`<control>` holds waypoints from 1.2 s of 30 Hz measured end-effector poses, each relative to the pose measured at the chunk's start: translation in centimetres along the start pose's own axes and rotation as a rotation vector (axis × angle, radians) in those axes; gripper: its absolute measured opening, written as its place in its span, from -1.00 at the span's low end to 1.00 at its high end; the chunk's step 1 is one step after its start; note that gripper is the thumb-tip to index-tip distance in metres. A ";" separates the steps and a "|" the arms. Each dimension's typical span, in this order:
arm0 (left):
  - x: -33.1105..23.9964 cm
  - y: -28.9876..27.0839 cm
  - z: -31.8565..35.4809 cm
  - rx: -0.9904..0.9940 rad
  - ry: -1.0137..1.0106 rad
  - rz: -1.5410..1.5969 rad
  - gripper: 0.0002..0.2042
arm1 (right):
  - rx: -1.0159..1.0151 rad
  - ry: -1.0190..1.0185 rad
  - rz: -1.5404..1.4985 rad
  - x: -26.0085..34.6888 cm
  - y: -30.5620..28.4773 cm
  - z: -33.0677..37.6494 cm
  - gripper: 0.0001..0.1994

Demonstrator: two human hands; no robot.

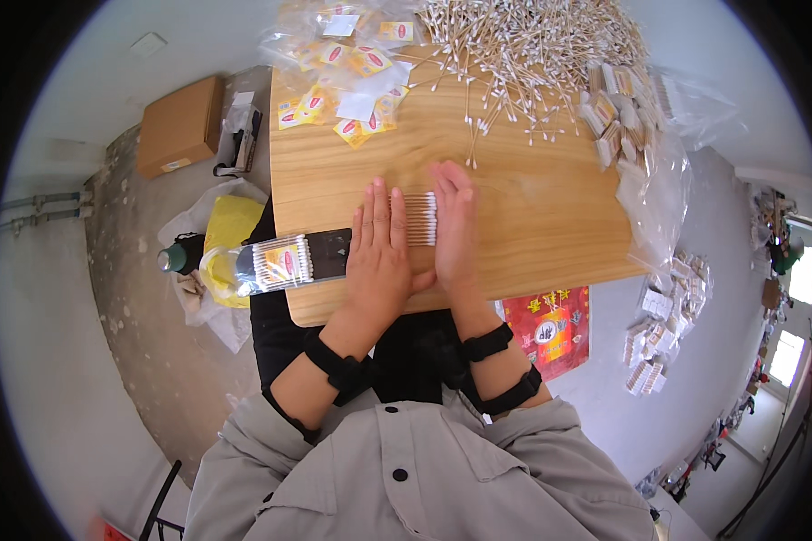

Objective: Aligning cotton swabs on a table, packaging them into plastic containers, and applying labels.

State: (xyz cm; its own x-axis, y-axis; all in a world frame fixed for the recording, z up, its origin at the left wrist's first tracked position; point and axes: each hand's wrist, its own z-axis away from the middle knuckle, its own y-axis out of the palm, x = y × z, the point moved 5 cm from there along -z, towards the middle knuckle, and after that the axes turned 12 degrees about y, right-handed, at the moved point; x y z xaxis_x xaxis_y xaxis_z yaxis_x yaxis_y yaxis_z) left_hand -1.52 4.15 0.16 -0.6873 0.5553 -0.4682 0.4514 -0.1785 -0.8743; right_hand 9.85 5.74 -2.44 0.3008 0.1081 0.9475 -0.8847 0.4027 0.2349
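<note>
A flat row of cotton swabs (421,219) lies on the wooden table (532,225) between my two hands, white tips toward the right. My left hand (376,243) lies flat over the row's left part, fingers stretched away from me. On its edge beside the right-hand tips stands my right hand (456,225), fingers extended and slightly blurred. Left of my left hand a dark flat strip (336,252) reaches under or against it; I cannot tell which. A clear bag of cotton swabs (282,261) with a yellow card rests at the strip's left end, by the table edge.
Loose cotton swabs (532,54) are heaped at the far right. Filled packs (618,113) lie beside them, near clear plastic bags (663,189). Yellow cards (311,105) are scattered far left. More packs (654,329) sit low right; a cardboard box (180,126) stands left.
</note>
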 end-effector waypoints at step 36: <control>3.0 -2.1 5.3 0.103 -0.110 -0.290 0.08 | 0.159 -0.048 0.262 -1.5 5.8 3.6 -0.57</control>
State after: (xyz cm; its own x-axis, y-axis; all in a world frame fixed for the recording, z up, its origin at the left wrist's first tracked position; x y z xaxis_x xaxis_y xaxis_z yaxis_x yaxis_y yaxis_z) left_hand -7.56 1.88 -0.05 -0.8386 0.5054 -0.2034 0.1713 -0.1097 -0.9791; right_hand 2.93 4.64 -1.75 0.0414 0.1449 0.9886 -0.9756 0.2192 0.0087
